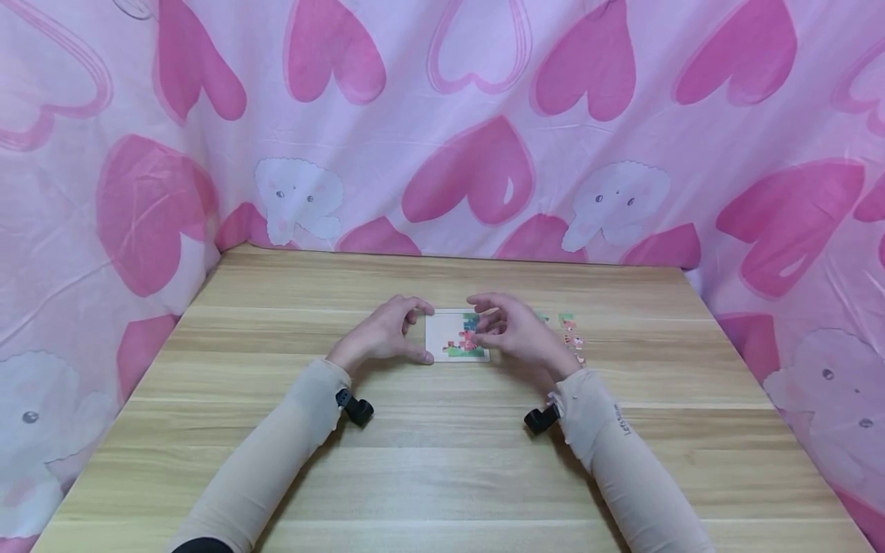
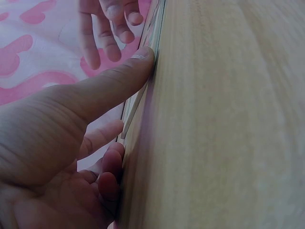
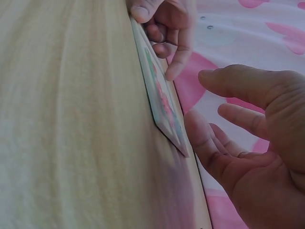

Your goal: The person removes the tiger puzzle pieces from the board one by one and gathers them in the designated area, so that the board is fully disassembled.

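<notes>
A white puzzle board (image 1: 439, 332) lies flat on the table, with joined colored puzzle pieces (image 1: 465, 352) along its right side and near edge. My left hand (image 1: 383, 332) holds the board's left side, thumb at the near corner and index finger at the far corner. In the left wrist view the thumb (image 2: 116, 88) presses on the board's edge. Above the board's right part hovers my right hand (image 1: 517, 334). In the right wrist view its thumb and fingers (image 3: 238, 83) are apart, with nothing visible between them. That hand hides part of the board.
Loose puzzle pieces (image 1: 570, 335) lie on the wooden table (image 1: 442, 453) to the right of the board, partly behind my right hand. A pink curtain (image 1: 470, 169) with hearts hangs around the table's back and sides. Each wrist carries a small black camera (image 1: 356, 408).
</notes>
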`<state>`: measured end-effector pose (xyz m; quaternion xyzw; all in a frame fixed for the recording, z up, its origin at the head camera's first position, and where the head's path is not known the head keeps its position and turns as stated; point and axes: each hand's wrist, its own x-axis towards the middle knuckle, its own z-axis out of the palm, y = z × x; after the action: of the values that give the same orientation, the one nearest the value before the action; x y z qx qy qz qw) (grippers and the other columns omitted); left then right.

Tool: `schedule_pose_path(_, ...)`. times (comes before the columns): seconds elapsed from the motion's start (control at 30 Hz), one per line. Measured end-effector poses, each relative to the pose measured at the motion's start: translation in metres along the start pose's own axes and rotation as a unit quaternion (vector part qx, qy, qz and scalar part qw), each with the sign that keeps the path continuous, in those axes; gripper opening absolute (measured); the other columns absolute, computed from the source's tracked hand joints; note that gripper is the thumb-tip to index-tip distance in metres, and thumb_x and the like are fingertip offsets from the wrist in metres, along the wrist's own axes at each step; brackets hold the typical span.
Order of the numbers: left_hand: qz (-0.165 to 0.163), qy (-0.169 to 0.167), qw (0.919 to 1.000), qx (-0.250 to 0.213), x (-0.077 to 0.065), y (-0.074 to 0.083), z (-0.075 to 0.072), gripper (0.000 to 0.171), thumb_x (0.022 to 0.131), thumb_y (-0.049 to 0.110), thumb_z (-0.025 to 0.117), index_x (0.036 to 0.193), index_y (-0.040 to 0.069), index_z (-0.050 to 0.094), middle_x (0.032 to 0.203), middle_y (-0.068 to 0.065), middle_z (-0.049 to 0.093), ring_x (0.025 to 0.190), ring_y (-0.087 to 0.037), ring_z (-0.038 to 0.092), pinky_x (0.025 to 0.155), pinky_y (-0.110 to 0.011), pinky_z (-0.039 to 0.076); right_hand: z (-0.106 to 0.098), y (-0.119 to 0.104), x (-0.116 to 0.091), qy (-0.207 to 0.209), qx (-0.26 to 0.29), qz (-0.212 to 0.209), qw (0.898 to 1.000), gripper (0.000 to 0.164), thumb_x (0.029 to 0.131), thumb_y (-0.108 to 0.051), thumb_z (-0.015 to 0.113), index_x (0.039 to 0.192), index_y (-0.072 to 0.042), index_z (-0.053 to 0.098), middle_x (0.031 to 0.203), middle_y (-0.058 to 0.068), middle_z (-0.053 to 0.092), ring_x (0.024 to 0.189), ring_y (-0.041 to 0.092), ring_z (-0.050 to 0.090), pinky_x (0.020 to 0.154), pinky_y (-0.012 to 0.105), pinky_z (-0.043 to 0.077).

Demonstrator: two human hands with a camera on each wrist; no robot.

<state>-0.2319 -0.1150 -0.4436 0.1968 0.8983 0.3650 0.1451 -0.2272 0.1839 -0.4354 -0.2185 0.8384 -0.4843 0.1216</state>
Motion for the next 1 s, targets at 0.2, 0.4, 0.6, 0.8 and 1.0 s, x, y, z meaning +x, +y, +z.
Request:
schedule_pose_path(0.2,0.001,0.002,1.0,0.002,0.0,-0.001,0.0,0.089,0.077,0.033,0.106,0.153,0.019,0.062,0.128,-0.009,0.057,0.112,-0.027,0.054,0.095,-0.042,0.049,0.004,0.003,0.001,-0.01,-0.015,0.009,1.0,0.071,0.095,0.001,0.086,0.159,-0.006,0.057,0.141,0.017,0.067,0.114,0.028,0.073,0.101,0.042,0.061)
schedule_pose_path(0.4,0.004,0.002,1.0,0.005,0.001,-0.001,0.0,0.089,0.078,0.033,0.106,0.153,0.018,0.061,0.127,-0.01,0.056,0.11,-0.026,0.054,0.093,-0.041,0.049,0.006,0.007,0.002,-0.018,-0.023,0.02,0.999,0.07,0.094,-0.002,0.088,0.158,-0.008,0.059,0.139,0.012,0.068,0.11,0.024,0.073,0.093,0.037,0.062)
schedule_pose_path(0.6,0.003,0.002,1.0,0.006,0.002,-0.002,0.001,0.089,0.077,0.033,0.106,0.153,0.018,0.061,0.126,-0.009,0.056,0.11,-0.026,0.054,0.094,-0.041,0.049,0.01,0.008,0.002,-0.018,-0.071,0.018,0.997,0.069,0.093,-0.012,0.092,0.156,-0.012,0.063,0.135,0.007,0.068,0.108,0.021,0.071,0.097,0.039,0.06)
schedule_pose_path(0.8,0.004,0.004,1.0,0.006,0.001,-0.002,0.0,0.09,0.077,0.033,0.106,0.153,0.018,0.062,0.126,-0.009,0.056,0.11,-0.026,0.054,0.094,-0.041,0.049,0.012,0.005,0.0,-0.027,-0.103,0.023,0.994,0.068,0.093,-0.022,0.094,0.155,-0.017,0.065,0.129,0.006,0.06,0.109,0.021,0.066,0.098,0.041,0.058)
schedule_pose_path(1.0,0.008,0.003,1.0,0.001,0.001,-0.001,-0.001,0.091,0.076,0.032,0.106,0.153,0.017,0.061,0.126,-0.01,0.056,0.109,-0.026,0.054,0.093,-0.041,0.049,0.018,0.002,-0.002,-0.032,-0.12,0.014,0.992,0.059,0.094,-0.026,0.093,0.148,-0.021,0.07,0.127,0.009,0.053,0.107,0.021,0.063,0.096,0.04,0.058)
